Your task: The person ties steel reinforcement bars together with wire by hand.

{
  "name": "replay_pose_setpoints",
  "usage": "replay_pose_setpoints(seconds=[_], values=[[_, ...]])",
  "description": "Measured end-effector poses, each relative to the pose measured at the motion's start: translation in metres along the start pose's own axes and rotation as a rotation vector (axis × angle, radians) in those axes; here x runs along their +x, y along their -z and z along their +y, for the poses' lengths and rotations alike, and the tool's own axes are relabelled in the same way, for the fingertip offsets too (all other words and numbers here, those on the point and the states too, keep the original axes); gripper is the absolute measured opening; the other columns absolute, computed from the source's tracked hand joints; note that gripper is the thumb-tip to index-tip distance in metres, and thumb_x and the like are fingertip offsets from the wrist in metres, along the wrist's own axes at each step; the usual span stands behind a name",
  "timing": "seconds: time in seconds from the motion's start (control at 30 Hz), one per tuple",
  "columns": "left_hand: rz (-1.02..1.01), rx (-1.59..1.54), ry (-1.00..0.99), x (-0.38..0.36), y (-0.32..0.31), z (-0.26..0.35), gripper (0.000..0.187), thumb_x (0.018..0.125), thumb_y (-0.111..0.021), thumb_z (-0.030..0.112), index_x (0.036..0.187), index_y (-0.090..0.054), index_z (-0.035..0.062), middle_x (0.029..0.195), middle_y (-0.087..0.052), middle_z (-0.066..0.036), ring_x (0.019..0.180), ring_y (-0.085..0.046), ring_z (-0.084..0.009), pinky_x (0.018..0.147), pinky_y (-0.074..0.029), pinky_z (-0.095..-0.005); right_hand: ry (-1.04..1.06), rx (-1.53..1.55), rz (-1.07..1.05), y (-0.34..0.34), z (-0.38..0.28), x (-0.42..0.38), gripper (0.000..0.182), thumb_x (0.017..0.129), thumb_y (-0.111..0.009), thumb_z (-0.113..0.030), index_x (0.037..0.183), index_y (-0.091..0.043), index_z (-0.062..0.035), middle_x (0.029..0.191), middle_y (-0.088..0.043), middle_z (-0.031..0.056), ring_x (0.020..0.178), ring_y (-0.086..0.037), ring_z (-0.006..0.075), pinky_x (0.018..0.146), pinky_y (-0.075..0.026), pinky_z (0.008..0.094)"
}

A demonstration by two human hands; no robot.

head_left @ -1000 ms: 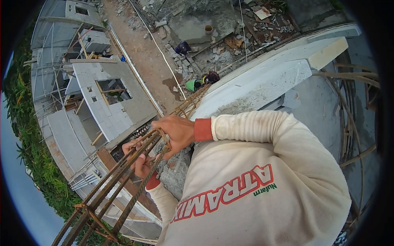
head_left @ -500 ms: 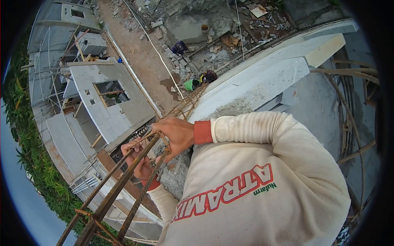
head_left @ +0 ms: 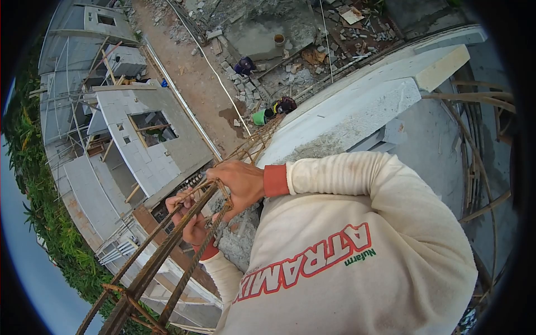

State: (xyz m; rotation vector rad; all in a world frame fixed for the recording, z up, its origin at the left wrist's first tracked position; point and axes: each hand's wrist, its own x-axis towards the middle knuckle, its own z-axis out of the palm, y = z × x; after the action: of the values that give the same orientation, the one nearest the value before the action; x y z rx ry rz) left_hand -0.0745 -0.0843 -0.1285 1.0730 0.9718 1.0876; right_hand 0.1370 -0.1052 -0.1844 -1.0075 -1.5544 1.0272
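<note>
Right hand (head_left: 243, 183) curls round the rusty, ribbed rebar cage (head_left: 163, 252); left hand (head_left: 194, 228) half-curled against it, grip unclear

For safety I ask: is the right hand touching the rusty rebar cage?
Touching: the head view shows the right hand closed over the rusty rebar cage.

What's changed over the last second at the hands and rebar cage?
The near end of the rebar cage has shifted slightly right and down in the picture; its middle bars nearly overlap, baring more of the left hand. A slight camera shift may contribute. The right hand stays on the cage; no letting go is visible.
</note>
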Motion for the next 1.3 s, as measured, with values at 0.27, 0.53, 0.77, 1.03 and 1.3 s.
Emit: replay_pose_setpoints(seconds=[0.27,0.53,0.77,1.03,1.3], values=[[0.025,-0.012,-0.002,0.000,0.000,-0.001,0.056,0.067,-0.064,0.012,0.119,-0.046,0.0009,0.100,-0.045,-0.012,0.099,-0.048,-0.0253,0.123,-0.026,-0.0513,-0.020,0.013,-0.024,0.001,-0.003,0.001,0.086,0.058,-0.095,-0.055,0.108,-0.058,0.0042,0.092,-0.064,0.0211,0.086,-0.064,0.0432,0.080,-0.051,0.0476],[-0.040,-0.053,-0.009,0.000,0.020,-0.008,0.051,0.073,-0.061,0.011,0.122,-0.048,0.0012,0.111,-0.053,-0.016,0.108,-0.055,-0.0267,0.113,-0.040,-0.0471,-0.006,0.011,-0.001,0.000,-0.003,0.002,0.087,0.057,-0.095,-0.054,0.110,-0.058,0.0048,0.092,-0.065,0.0212,0.086,-0.065,0.0437,0.080,-0.052,0.0486],[-0.042,-0.033,-0.023,-0.004,0.020,-0.006,0.051,0.075,-0.059,0.011,0.124,-0.049,0.0005,0.117,-0.056,-0.016,0.111,-0.058,-0.0263,0.107,-0.046,-0.0429,0.009,0.009,-0.026,0.000,-0.001,0.004,0.090,0.057,-0.095,-0.053,0.112,-0.058,0.0069,0.096,-0.065,0.0230,0.088,-0.065,0.0442,0.081,-0.052,0.0479],[-0.010,-0.011,-0.001,0.001,0.004,-0.002,0.053,0.071,-0.067,0.016,0.118,-0.046,0.0013,0.099,-0.045,-0.010,0.102,-0.048,-0.0255,0.122,-0.026,-0.0520,0.002,-0.015,-0.003,0.001,-0.001,0.001,0.089,0.056,-0.096,-0.053,0.110,-0.058,0.0072,0.095,-0.064,0.0229,0.088,-0.064,0.0441,0.081,-0.051,0.0478],[-0.071,-0.026,-0.028,0.006,0.010,-0.006,0.053,0.075,-0.070,0.018,0.120,-0.047,0.0002,0.099,-0.047,-0.010,0.101,-0.049,-0.0243,0.122,-0.026,-0.0514,0.016,0.007,0.045,-0.001,-0.002,-0.001,0.084,0.055,-0.097,-0.051,0.104,-0.057,0.0046,0.090,-0.062,0.0217,0.085,-0.063,0.0444,0.077,-0.051,0.0480]])
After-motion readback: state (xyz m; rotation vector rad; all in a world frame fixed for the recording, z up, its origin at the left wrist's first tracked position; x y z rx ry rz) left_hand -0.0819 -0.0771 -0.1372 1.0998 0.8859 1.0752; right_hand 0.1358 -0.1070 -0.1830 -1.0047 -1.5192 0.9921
